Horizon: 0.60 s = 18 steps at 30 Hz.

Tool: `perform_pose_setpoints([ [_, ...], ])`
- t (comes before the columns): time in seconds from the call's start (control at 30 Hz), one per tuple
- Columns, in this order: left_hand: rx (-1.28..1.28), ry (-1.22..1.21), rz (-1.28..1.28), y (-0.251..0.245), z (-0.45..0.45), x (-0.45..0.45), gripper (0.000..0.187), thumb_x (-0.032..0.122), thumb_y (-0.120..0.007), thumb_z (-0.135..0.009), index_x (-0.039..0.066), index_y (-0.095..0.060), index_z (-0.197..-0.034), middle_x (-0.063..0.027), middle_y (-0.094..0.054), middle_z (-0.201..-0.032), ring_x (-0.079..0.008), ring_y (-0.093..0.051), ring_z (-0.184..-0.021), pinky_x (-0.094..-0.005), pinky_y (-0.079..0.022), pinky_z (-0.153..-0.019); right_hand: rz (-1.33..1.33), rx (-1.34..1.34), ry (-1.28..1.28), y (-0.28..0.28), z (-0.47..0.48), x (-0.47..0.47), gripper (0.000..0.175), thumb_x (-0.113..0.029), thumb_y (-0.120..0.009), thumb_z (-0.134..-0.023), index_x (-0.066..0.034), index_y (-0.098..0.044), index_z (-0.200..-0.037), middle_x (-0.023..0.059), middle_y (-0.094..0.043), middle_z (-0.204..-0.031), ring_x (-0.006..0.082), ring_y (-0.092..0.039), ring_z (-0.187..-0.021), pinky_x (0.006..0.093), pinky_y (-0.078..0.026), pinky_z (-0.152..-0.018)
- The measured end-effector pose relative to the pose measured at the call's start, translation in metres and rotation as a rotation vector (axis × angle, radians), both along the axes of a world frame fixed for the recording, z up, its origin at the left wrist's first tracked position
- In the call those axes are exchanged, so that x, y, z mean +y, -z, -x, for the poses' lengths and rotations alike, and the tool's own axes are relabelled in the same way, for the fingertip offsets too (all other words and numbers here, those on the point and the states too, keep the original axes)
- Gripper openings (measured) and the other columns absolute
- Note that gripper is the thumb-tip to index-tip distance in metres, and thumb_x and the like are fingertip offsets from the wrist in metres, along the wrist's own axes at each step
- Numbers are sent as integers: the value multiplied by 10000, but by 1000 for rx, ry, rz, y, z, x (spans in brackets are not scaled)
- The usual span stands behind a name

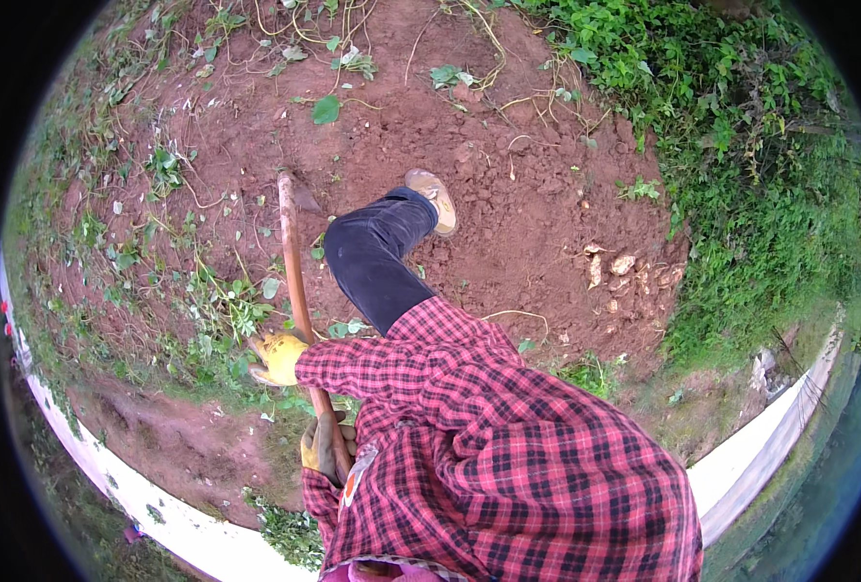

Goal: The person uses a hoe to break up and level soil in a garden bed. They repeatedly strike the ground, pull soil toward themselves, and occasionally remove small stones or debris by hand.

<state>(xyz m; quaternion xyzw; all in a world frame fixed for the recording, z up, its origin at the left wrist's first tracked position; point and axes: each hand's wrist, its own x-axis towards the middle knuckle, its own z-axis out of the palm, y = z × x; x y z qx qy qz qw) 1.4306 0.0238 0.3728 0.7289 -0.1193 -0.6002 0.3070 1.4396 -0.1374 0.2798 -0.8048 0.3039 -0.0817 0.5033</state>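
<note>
A hoe with a long wooden handle [296, 269] stands out in front of me on the left. Its dark metal blade [305, 198] rests at the reddish soil. My left hand [320, 445], in a grey and yellow work glove, wraps around the lower handle close to my body. My right arm crosses over the handle. Beyond it, my right hand [277, 358] in a yellow glove has its fingers spread to the left, near green vine leaves [245, 309]. The handle passes under that wrist, and the fingers are not around it.
My shoe [434, 200] is planted on loose soil [517, 240]. Several pale, soil-covered tubers [621, 265] lie to the right. Dense green plants [758, 182] border the plot there. Cut vines [161, 171] cover the left side, and a pale paved strip [205, 542] curves behind.
</note>
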Motion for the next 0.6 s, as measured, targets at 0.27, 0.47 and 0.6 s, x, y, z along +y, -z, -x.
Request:
perform_pose_setpoints([
  [0.27,-66,-16,-21,13,-2,4,426,395,-587,-889,9,-534,-1062,-123,-624,-709,-213,-597,-540,-323,-491,-495,-18,47,-67,-2,7,-10,611,-484,-466,-897,-21,-430,-1294,224,-566,-1178,355,-571,-1067,434,-453,-906],
  [0.47,-123,39,3,5,9,-4,473,439,-586,-864,13,-556,-1067,-100,-617,-695,-184,-594,-566,-305,-479,-518,-18,-135,78,14,19,-25,533,-399,-545,-890,-89,-437,-1310,199,-548,-1233,332,-546,-1129,398,-429,-969],
  [0.6,-94,54,-74,-7,17,-9,556,507,-568,-841,-10,-593,-1043,-108,-672,-739,-190,-656,-658,-325,-514,-640,-177,-217,245,44,36,-71,517,-260,-605,-874,-74,-429,-1322,212,-565,-1212,330,-578,-1096,384,-472,-922],
])
